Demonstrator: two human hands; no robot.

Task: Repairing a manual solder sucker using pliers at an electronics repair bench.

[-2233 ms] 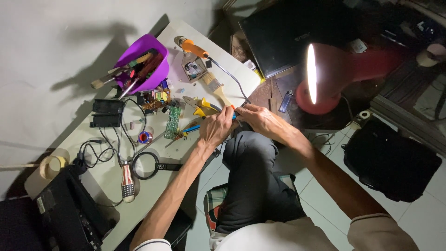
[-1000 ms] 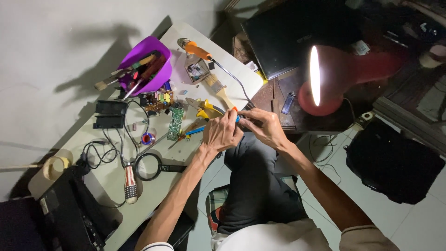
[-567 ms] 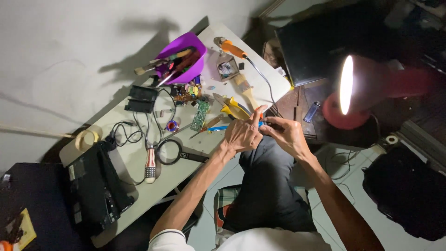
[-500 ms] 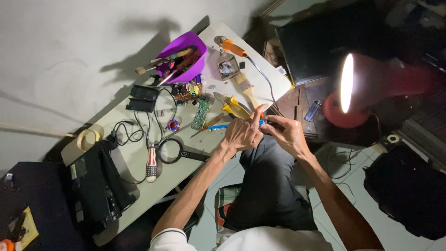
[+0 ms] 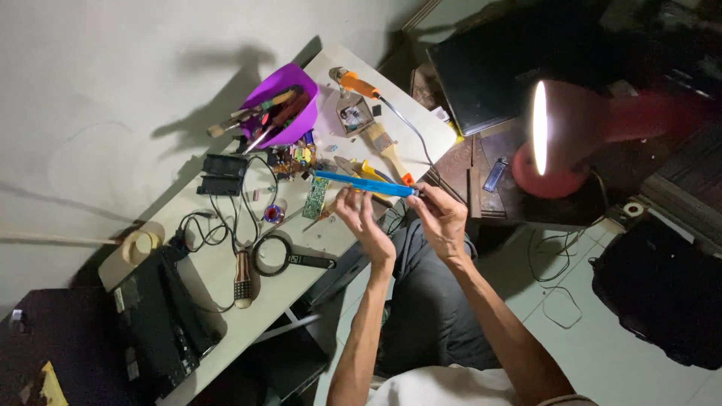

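Note:
My right hand grips the near end of a long blue tool, a soldering iron or desoldering pump, held level above the table's front edge. My left hand is just below the tool's shaft with fingers spread, its fingertips near the shaft. A small green circuit board lies on the white table just left of the left hand. Whether the left fingers touch the tool is not clear.
A purple bowl of brushes and tools stands at the back. An orange-handled iron, a wooden brush, a magnifying glass, black cables, a tape roll and a black case lie about. A red lamp shines at right.
The hands were close together on a small piece; now the right hand holds the blue tool out level and the left hand has opened beneath it. The view has shifted.

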